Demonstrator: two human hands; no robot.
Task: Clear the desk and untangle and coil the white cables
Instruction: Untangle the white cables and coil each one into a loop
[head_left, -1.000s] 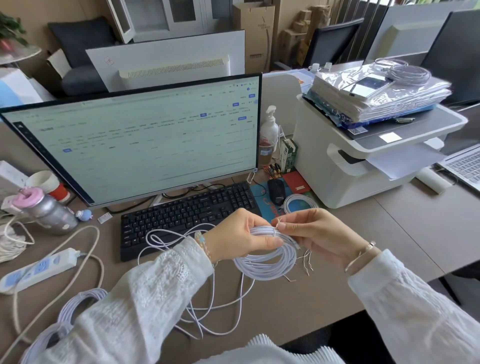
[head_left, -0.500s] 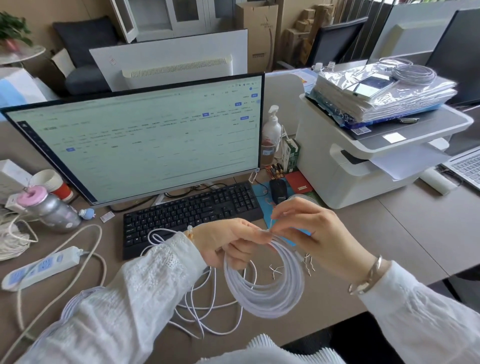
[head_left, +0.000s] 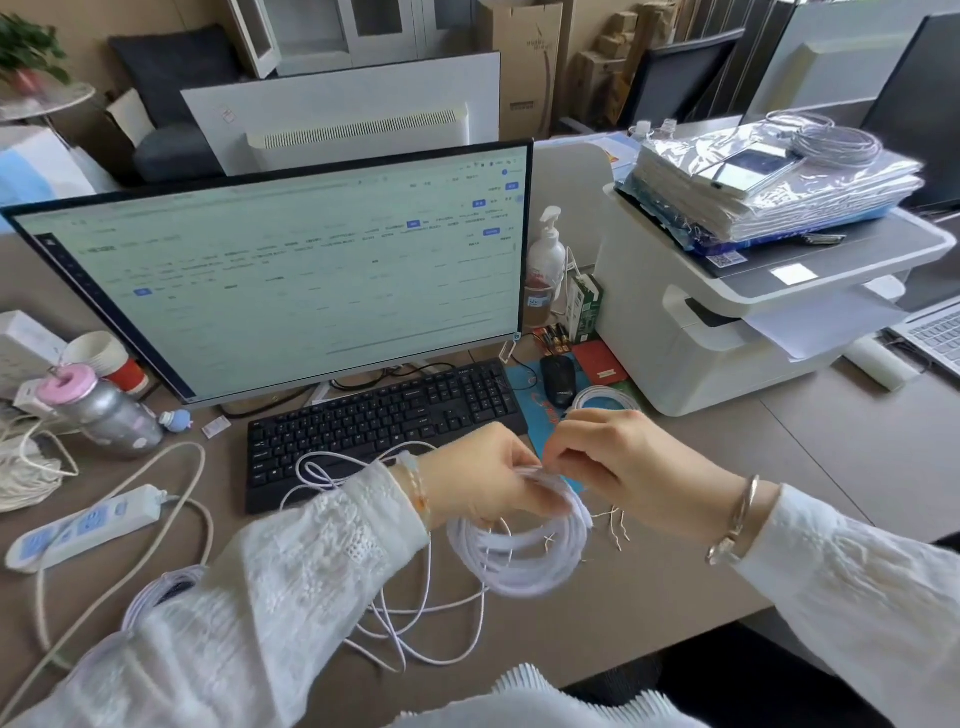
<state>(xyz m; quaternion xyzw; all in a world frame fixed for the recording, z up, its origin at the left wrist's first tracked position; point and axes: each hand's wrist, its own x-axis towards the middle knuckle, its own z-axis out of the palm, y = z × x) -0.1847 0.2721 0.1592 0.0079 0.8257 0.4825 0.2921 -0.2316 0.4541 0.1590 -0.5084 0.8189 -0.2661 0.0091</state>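
Head cam: both hands meet right at the top of the white coil (head_left: 519, 561), which hangs below them over the desk (head_left: 779, 493). The left hand (head_left: 483, 480) grips the bundled loops and the right hand (head_left: 618, 462) pinches in from the other side, so both are equally near. Loose cable (head_left: 415, 639) trails down-left toward the keyboard (head_left: 374, 421). Compared with half a second ago, the hands have pulled in tighter and the coil looks smaller.
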